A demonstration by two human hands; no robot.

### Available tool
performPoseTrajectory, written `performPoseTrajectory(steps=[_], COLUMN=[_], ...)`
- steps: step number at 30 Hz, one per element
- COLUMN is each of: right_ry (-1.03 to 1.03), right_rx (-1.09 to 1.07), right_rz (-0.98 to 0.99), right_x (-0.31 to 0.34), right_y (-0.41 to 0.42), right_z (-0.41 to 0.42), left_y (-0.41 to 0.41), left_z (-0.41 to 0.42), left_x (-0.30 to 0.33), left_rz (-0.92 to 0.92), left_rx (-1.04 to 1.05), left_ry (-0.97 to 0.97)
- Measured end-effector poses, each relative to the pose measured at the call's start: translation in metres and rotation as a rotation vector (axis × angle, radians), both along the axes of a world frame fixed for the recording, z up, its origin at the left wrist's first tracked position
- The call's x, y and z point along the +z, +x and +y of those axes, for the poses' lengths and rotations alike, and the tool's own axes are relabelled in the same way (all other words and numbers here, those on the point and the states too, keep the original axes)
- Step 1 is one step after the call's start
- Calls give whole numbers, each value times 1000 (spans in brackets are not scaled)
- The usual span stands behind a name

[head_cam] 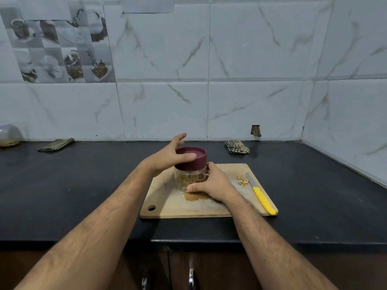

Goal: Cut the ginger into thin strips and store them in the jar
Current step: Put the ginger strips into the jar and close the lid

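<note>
1. Left hand: fingers spread, thumb lying on maroon lid.
2. Jar, ginger strips inside, upright on cutting board, mid-counter.
3. Right hand wraps jar's right side.
4. Knife right, on board.

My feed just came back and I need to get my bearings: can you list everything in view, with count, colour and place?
jar: one, clear, ginger strips inside, upright on the cutting board
lid: one, maroon, on top of the jar
cutting board: one, pale wood, on the counter, hanging hole at its near left corner
knife: one, yellow handle, lying along the board's right side
ginger scraps: small tan pile, on the board just left of the knife blade
folded cloth: one, dark green, back left of the counter
crumpled cloth: one, checked, back of the counter by the wall
counter: one, black
left hand: one, fingers spread over the lid
right hand: one, holds the jar's body
</note>
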State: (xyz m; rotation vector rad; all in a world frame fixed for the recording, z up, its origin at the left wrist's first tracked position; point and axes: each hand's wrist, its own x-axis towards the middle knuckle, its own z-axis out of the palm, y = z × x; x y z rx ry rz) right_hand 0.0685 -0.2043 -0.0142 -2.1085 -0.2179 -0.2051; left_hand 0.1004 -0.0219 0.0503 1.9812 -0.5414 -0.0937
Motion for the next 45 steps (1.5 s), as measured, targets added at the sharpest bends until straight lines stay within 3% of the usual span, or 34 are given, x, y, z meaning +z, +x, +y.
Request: performPoseTrajectory(steps=[4,9,11,15,24,33,40,45], right_ry=[11,6,5,6,9,-3,-5,52], right_rx=[-3,-2,-4,-3,-15,-14,-9,111], right_rz=[2,-3,-3,-1,-4,-8,9,24], right_x=[-2,-1,-1,-1,0,-2,-4,-11], right_y=[0,1,1,1,-2,0,6,18], right_z=[-1,0,1,1,2,1,0,5], left_y=[-2,1,-1,-6,-9,-14,-11,-14], left_z=[-4,10,4,-10,2,-17,-10,-11], left_x=[-15,-18,-15,-17,-22,-23,-28,-30], left_rz=[-143,68,101,-66,-21,-217,-166,-160], left_rx=[181,19,19,202,179,289,226,197], left_ry=[-47,-273,-235,-95,-249,-30,-109,-166])
